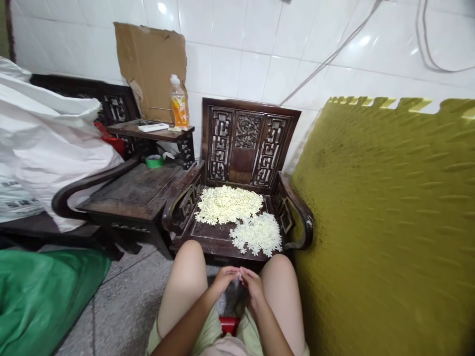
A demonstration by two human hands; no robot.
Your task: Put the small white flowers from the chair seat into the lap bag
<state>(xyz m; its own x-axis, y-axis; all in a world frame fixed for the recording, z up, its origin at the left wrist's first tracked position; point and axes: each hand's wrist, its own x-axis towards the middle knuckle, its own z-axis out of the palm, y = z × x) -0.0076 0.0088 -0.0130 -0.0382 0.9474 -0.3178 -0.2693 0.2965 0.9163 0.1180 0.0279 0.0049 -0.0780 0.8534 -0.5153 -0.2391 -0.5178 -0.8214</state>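
My left hand (224, 279) and my right hand (253, 286) meet between my knees, fingertips pinched together on something small and pale that I cannot make out. Just ahead stands a carved dark wooden chair (249, 143). Two heaps of small cream-white flower-shaped pieces lie on its seat: a larger heap (228, 203) at the back left and a smaller heap (257, 234) at the front right, closest to my hands. A red object (229, 324) shows under my wrists.
A yellow-green foam mat (389, 222) leans at the right. At the left stand a low wooden table (137, 190) with green tape (154, 160), an orange bottle (179, 104), cardboard (150, 64), a big white sack (44, 143) and a green bag (44, 296).
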